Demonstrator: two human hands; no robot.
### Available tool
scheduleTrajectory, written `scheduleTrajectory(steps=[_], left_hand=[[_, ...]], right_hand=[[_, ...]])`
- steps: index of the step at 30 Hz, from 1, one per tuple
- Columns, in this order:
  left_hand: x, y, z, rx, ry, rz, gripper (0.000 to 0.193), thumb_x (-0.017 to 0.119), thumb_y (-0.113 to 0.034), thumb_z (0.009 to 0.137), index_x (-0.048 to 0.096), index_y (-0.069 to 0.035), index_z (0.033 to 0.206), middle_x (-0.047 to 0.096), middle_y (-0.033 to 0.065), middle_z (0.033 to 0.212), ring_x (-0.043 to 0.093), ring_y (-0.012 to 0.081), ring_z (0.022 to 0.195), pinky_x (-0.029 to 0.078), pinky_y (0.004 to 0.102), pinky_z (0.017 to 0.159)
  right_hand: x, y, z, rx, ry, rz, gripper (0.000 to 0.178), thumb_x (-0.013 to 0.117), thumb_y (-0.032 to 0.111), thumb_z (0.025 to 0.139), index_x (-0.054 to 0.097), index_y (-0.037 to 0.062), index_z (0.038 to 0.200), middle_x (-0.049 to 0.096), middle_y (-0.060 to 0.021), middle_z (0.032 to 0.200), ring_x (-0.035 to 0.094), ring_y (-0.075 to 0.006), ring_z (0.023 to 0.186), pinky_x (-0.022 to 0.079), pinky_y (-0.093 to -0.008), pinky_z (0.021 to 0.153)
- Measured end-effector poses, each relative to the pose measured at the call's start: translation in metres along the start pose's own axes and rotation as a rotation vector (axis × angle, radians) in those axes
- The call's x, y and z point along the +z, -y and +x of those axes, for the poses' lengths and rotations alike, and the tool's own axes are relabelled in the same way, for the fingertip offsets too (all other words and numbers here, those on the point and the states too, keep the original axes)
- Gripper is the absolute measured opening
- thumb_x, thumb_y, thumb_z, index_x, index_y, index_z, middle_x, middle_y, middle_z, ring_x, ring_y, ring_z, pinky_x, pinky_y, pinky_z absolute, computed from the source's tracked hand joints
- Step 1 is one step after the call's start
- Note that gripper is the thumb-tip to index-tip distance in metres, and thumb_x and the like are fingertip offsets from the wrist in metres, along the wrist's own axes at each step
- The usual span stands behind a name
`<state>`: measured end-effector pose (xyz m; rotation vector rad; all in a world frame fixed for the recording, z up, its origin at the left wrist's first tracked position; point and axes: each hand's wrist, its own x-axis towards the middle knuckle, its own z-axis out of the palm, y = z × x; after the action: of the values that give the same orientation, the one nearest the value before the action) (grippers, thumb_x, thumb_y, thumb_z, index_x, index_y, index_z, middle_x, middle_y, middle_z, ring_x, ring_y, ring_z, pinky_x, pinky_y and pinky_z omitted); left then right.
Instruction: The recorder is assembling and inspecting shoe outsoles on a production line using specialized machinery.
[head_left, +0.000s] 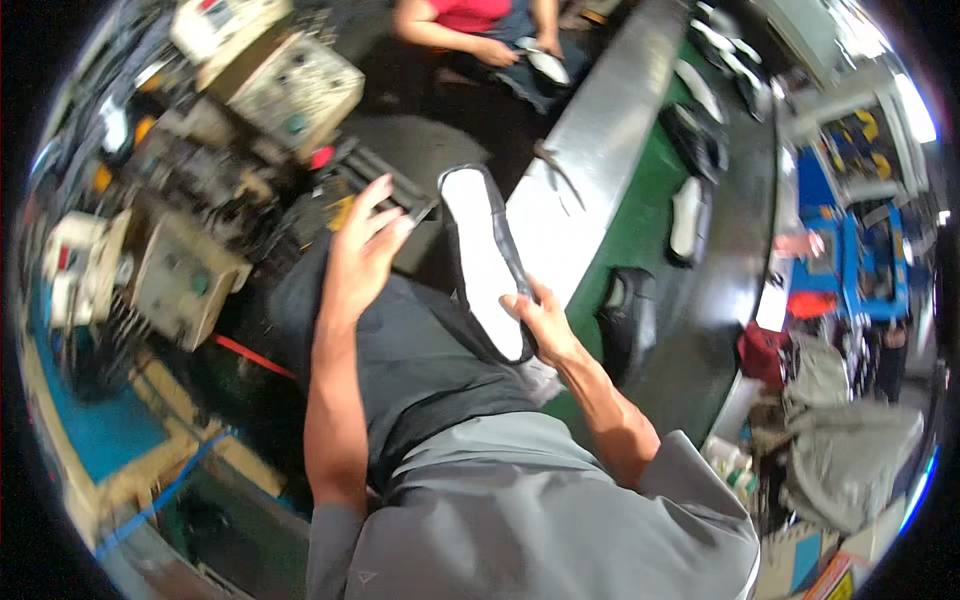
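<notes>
A black shoe upper with a white underside (pixel 480 255) is tilted over my lap, its white face turned up. My right hand (pixel 543 322) grips it at the near end, thumb on the white face and fingers behind the dark edge. To the left, my left hand (pixel 368 245) is raised with its fingers spread, apart from the shoe upper and holding nothing. Just beyond that hand is a dark metal machine part (pixel 395 190). A pair of pincers (pixel 562 180) lies on the metal ledge (pixel 610 120) right of the shoe upper.
Along the right runs a green conveyor belt (pixel 625 235) carrying several shoes, among them a dark shoe (pixel 628 315) nearest me. Greasy machinery with control boxes (pixel 185 280) stands at left. Across from me, a person in red (pixel 470 30) holds another shoe piece. A grey cloth (pixel 850 465) hangs at right.
</notes>
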<state>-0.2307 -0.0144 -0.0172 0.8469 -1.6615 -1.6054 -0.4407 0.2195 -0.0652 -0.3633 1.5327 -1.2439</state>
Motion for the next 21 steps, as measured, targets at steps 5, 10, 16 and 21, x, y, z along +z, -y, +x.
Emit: scheduleTrajectory(steps=[5,10,16,21], left_hand=[[-0.064,-0.001,-0.04,0.189,-0.292,0.544,0.037,0.067,0.001,0.101,0.07,0.001,0.137,0.074,0.0228,0.129,0.073,0.0374,0.12,0.058,0.0392,0.098],[-0.112,0.01,-0.106,0.034,-0.491,0.625,0.026,0.064,0.003,0.101,0.074,0.003,0.124,0.075,0.0212,0.117,0.074,0.0397,0.11,0.058,0.0418,0.093],[-0.12,0.059,-0.124,-0.074,-0.625,0.443,0.024,0.067,-0.009,0.105,0.077,0.0,0.125,0.078,0.0165,0.115,0.075,0.0277,0.103,0.055,0.0364,0.092],[-0.121,0.071,-0.123,-0.159,-0.708,0.479,0.021,0.068,-0.012,0.106,0.079,0.0,0.119,0.079,0.0223,0.11,0.078,0.032,0.104,0.058,0.0389,0.09]], right_hand=[[0.073,0.008,-0.005,0.037,0.512,-0.158,0.101,0.086,0.032,0.092,0.033,-0.0096,0.168,0.057,-0.0249,0.157,0.061,-0.0298,0.137,0.046,-0.0422,0.121],[0.119,0.015,0.016,0.139,0.69,-0.37,0.093,0.085,0.032,0.093,0.042,-0.0084,0.165,0.063,-0.0234,0.151,0.062,-0.029,0.136,0.047,-0.0411,0.119],[0.138,0.034,0.025,0.176,0.711,-0.59,0.091,0.086,0.035,0.095,0.044,-0.0051,0.164,0.061,-0.0245,0.152,0.06,-0.0307,0.138,0.05,-0.0408,0.115],[0.144,0.055,-0.038,-0.996,0.711,-1.536,0.1,0.091,0.039,0.085,0.042,0.025,0.17,0.028,-0.0296,0.172,0.054,-0.0468,0.131,0.058,-0.0525,0.108]])
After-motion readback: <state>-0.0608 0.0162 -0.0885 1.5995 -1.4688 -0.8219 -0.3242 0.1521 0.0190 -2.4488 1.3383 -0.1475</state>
